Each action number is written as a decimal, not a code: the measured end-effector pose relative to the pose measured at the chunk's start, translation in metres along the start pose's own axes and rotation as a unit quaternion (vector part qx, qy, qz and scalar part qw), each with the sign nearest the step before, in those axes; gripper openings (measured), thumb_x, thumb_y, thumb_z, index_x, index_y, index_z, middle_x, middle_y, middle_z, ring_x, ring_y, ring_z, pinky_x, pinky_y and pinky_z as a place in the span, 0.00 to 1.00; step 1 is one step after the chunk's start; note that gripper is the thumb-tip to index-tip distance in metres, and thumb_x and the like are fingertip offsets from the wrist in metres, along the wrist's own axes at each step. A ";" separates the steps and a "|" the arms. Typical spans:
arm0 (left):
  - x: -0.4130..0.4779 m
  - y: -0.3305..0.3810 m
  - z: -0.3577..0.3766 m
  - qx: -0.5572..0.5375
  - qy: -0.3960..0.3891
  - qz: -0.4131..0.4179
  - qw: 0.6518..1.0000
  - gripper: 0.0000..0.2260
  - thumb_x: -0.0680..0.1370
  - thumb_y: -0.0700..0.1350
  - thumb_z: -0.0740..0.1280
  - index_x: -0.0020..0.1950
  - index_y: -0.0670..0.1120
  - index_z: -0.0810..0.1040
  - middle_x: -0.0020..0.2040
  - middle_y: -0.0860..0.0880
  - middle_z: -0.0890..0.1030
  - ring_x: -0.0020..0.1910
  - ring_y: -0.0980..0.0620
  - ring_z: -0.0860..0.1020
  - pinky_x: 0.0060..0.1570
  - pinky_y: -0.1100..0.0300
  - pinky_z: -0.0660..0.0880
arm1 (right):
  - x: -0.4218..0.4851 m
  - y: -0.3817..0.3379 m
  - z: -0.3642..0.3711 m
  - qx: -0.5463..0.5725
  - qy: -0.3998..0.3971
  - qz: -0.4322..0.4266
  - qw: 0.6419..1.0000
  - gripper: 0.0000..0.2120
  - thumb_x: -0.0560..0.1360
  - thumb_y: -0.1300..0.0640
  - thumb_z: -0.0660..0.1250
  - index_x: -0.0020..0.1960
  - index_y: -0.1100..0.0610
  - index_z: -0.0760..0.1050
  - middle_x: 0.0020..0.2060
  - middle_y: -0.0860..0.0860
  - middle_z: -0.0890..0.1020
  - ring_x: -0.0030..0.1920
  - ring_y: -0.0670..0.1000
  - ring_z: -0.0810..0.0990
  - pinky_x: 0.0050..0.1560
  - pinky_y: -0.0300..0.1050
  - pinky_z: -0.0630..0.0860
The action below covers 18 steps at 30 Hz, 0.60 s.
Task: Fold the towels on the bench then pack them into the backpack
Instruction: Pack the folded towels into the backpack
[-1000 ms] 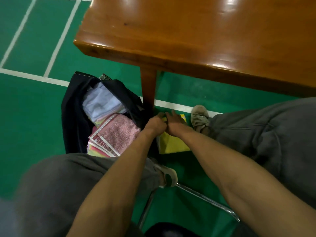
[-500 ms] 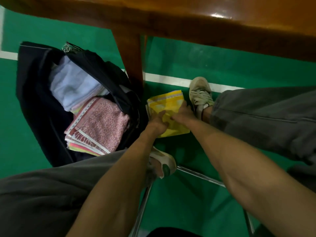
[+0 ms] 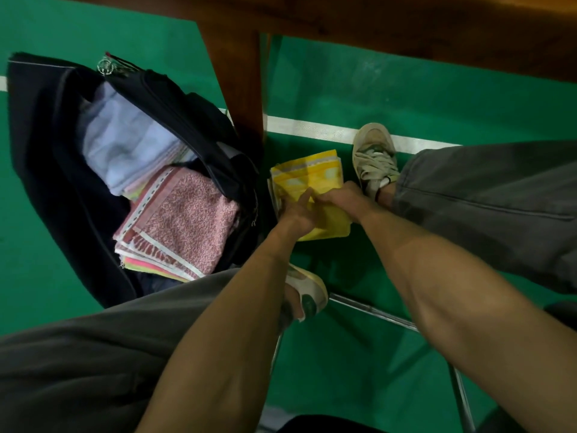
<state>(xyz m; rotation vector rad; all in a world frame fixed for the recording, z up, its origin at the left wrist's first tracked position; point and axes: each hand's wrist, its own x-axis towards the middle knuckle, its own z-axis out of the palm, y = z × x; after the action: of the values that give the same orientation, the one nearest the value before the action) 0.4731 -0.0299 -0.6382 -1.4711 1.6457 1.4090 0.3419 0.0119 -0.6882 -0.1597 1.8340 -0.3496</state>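
Down between your knees, both your hands are on one folded yellow towel [image 3: 312,179], a soft square of cloth with paler blotches and a whitish band along its far edge, its layers showing as thin stacked edges on the left side. Your left hand [image 3: 295,214] lies over the near left part of it with the fingers bent onto the cloth and one finger stretched forward; your right hand [image 3: 338,198] grips the right edge, knuckles up, fingers curled under where you cannot see them. The towel sits low over the green floor [image 3: 437,98], just right of the dark wooden leg [image 3: 240,89] under the glossy brown tabletop [image 3: 406,23]. Left of that leg lies one black backpack [image 3: 37,157] of soft fabric, unzipped and gaping. Inside it you can count two stacks: a pale blue towel [image 3: 125,142], smooth and rumpled, on top of the far one, and a pink speckled towel [image 3: 187,217] with a striped border on the near one, several thin bright edges showing beneath it. Two worn canvas shoes show, one [image 3: 373,154] beside the yellow towel, one [image 3: 307,292] nearer you, by a thin metal bar [image 3: 374,314]. One white painted line [image 3: 312,129] crosses the floor.
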 end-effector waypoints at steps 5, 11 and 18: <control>0.002 -0.006 0.001 0.003 0.043 -0.008 0.999 0.27 0.84 0.45 0.61 0.82 0.49 0.55 0.78 0.39 0.60 0.75 0.41 0.65 0.62 0.62 0.64 | -0.014 -0.006 0.007 0.031 -0.010 -0.013 0.999 0.19 0.64 0.45 0.80 0.47 0.54 0.79 0.44 0.53 0.83 0.42 0.53 0.83 0.43 0.48 0.80; -0.004 -0.002 -0.003 0.019 0.100 -0.003 0.995 0.20 0.82 0.51 0.62 0.75 0.54 0.66 0.62 0.40 0.77 0.60 0.38 0.77 0.51 0.55 0.74 | -0.012 0.003 0.011 0.000 0.003 -0.066 0.998 0.34 0.59 0.36 0.76 0.59 0.53 0.80 0.51 0.53 0.84 0.50 0.55 0.83 0.55 0.54 0.81; -0.019 0.004 -0.019 0.025 0.098 0.000 0.995 0.20 0.84 0.50 0.60 0.75 0.50 0.65 0.66 0.39 0.77 0.61 0.38 0.77 0.54 0.53 0.73 | -0.038 -0.019 0.015 -0.004 0.020 -0.107 0.994 0.33 0.64 0.40 0.72 0.68 0.45 0.72 0.56 0.49 0.82 0.54 0.56 0.81 0.59 0.51 0.78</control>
<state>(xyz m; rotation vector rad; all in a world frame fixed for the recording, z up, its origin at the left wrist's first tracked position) 0.4791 -0.0404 -0.6139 -1.6239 1.7835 1.2466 0.3661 0.0022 -0.6508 -0.3588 1.8618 -0.4964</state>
